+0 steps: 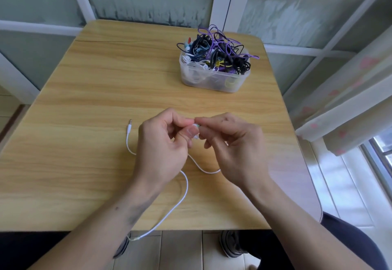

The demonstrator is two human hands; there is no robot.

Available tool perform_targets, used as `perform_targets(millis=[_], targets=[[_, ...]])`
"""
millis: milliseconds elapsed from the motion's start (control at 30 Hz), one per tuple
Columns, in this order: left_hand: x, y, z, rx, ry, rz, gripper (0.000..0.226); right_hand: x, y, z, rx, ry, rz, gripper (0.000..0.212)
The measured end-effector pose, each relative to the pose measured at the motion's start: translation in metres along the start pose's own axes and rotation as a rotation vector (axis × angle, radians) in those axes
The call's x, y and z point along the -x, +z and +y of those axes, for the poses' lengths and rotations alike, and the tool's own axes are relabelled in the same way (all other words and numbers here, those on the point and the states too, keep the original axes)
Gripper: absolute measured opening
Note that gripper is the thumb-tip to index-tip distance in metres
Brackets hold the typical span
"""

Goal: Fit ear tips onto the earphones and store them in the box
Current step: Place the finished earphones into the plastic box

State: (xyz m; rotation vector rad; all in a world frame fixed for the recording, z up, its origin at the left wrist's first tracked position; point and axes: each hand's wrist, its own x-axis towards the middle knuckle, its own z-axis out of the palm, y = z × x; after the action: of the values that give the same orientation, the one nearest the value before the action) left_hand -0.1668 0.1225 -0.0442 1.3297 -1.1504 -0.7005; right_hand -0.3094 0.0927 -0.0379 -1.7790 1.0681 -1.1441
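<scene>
One white earphone set in work: earbud (195, 130) pinched between the two hands, just above the near middle of the table (101, 83). Left hand (161, 144) curled, thumb and forefinger clamping the bud. Right hand (231, 142) curled too, fingertips pressing a small pale-green piece (197, 125) against it, probably the ear tip; too small to tell how far on.

Probably very light, all of it. Ear tip likely soft and springy, easy to drop or to fold inside out, so better to hold by the rim and roll over the nozzle. Bud likely hard and smooth, a little slippery; best to grip on the body, not on the wire. White cable (186, 187) thin and limp: lies in loops on the table, hangs over the near edge, no use for pulling or steering.

Count: one plug (129, 125) lying left of the hands; one translucent box (214, 78) at the far right, well apart from the hands; inside, one tangle of earphones (220, 55) in purple, black, white, yellow and blue, heaped above the rim, impossible to count singly. Second bud of the white set not visible.
</scene>
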Motion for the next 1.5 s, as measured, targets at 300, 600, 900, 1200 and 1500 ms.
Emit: perform_targets(millis=[300, 600, 900, 1200, 1500], targets=[[-0.005, -0.004, 0.0, 0.304, -0.263, -0.076, 0.004, -0.027, -0.049, 0.001, 0.367, 0.061, -0.119, 0.032], [-0.003, -0.002, 0.007, 0.54, -0.479, -0.165, 0.026, -0.024, -0.068, 0.013, 0.657, 0.293, -0.489, 0.014], [-0.002, -0.004, 0.007, 0.517, -0.488, -0.18, 0.034, -0.026, -0.066, 0.017, 0.772, 0.256, -0.454, 0.011], [0.0, -0.002, 0.005, 0.546, -0.518, -0.192, 0.041, -0.026, -0.063, 0.007, 0.469, 0.259, -0.23, 0.009], [0.001, -0.001, 0.007, 0.542, -0.475, -0.249, 0.026, -0.015, -0.037, -0.009, -0.215, 0.287, -0.198, 0.029]])
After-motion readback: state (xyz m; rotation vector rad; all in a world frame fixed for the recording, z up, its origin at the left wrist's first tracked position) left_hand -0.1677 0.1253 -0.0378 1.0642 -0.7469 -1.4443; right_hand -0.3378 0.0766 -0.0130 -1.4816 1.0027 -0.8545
